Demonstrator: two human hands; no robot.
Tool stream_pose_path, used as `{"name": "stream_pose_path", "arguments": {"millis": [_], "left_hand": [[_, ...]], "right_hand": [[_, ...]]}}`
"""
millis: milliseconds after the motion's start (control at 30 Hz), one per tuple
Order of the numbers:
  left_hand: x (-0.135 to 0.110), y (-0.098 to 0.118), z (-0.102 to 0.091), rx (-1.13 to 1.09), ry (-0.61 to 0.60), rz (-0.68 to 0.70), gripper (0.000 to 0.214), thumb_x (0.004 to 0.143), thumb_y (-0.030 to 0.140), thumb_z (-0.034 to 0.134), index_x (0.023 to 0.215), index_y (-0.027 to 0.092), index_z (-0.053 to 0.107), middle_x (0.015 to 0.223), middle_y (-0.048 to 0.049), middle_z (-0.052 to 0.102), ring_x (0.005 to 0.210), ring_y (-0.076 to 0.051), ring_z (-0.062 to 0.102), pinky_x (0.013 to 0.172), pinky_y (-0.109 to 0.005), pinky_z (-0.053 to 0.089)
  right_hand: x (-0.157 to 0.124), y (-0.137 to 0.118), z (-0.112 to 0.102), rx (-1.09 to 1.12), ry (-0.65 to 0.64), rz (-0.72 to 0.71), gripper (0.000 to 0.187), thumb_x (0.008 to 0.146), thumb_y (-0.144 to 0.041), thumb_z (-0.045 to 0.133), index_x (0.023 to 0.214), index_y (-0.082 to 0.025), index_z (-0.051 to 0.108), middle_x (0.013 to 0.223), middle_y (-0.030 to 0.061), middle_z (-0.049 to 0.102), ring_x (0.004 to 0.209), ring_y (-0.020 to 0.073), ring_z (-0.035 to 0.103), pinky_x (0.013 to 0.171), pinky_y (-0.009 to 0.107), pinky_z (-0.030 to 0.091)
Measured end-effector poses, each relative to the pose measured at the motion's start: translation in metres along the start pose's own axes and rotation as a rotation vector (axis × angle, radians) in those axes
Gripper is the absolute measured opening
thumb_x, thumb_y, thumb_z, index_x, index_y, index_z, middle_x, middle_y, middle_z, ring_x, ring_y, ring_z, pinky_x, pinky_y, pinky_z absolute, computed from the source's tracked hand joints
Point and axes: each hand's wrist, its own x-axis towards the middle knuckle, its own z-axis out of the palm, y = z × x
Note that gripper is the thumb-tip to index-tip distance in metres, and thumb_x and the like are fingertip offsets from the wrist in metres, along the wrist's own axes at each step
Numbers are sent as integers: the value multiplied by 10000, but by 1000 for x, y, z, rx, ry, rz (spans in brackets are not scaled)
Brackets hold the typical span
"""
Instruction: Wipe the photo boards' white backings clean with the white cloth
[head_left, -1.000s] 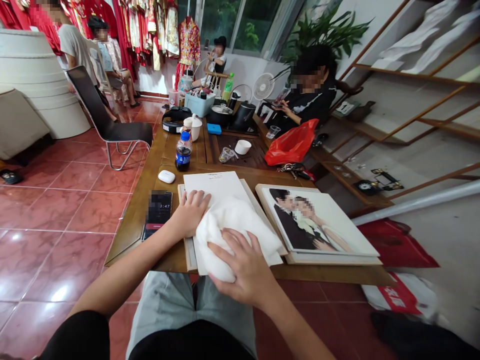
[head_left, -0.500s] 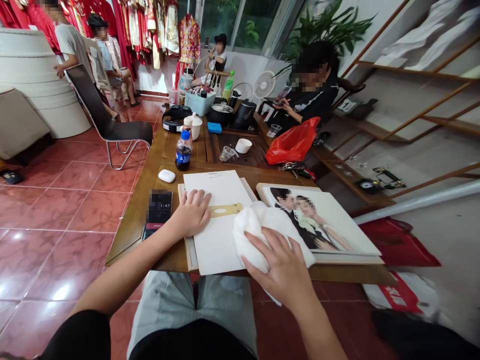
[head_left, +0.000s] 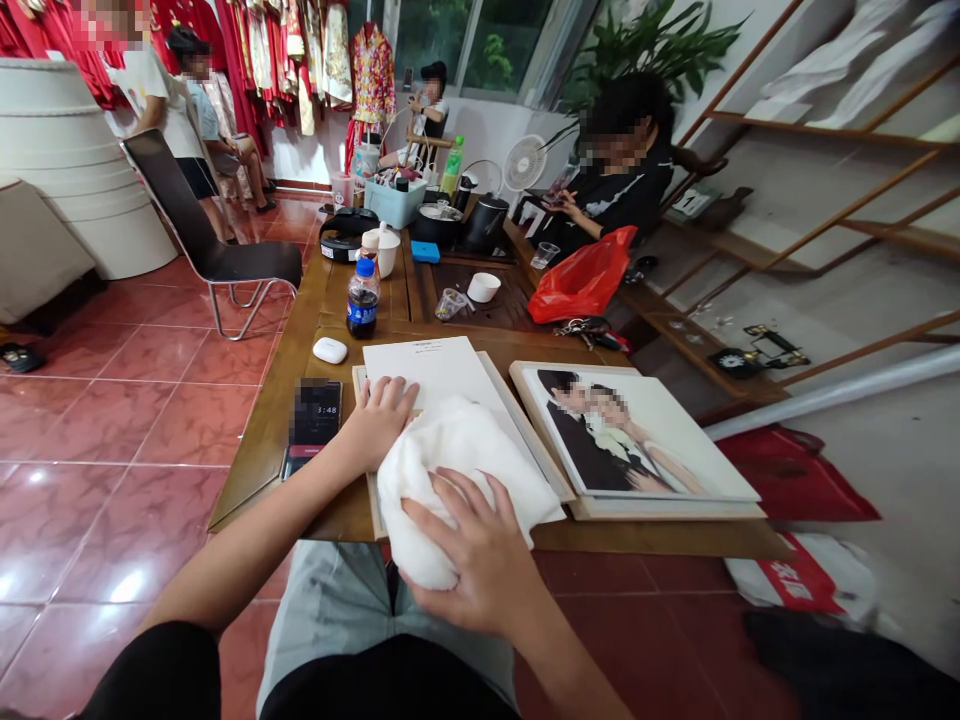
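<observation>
My right hand (head_left: 472,550) grips a bunched white cloth (head_left: 442,450) over the near part of a white board (head_left: 420,362). Flat on the board's left side lies my left hand (head_left: 382,415), its fingers stretched out and touching the cloth's edge. The cloth hides the middle of the board, which rests in a shallow pale box (head_left: 499,385). Just right of it, a couple's wedding photo panel (head_left: 645,440) lies face up in the other half of the box.
Left of the box lie a phone (head_left: 316,415) and a white earbud case (head_left: 330,350). A cola bottle (head_left: 362,305), a white bowl (head_left: 484,288) and a red plastic bag (head_left: 581,285) stand farther back. A person in black (head_left: 626,170) sits at the far right.
My right hand has drawn the cloth leftward across the board, and it now covers the gold strip seen before. My left hand stays in place. A standing person at the back left has shifted.
</observation>
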Motion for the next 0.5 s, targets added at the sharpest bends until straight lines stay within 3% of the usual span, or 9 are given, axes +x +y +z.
{"name": "stream_pose_path", "arguments": {"millis": [367, 500], "left_hand": [[0, 3, -6, -51, -20, -4, 541, 1048, 348, 275, 1514, 100, 391, 1536, -200, 424, 1434, -366, 358, 1191, -589, 262], [0, 4, -7, -44, -25, -3, 548, 1045, 336, 277, 1520, 84, 385, 1535, -209, 423, 1429, -372, 358, 1190, -596, 261]], "right_hand": [[-28, 57, -15, -310, 40, 194, 441, 952, -476, 505, 1266, -208, 661, 1228, 172, 628, 1137, 336, 578, 948, 513, 370], [-25, 55, -13, -317, 80, 242, 437, 961, -485, 490, 1240, -202, 672, 1228, 178, 635, 1154, 335, 570, 976, 528, 357]]}}
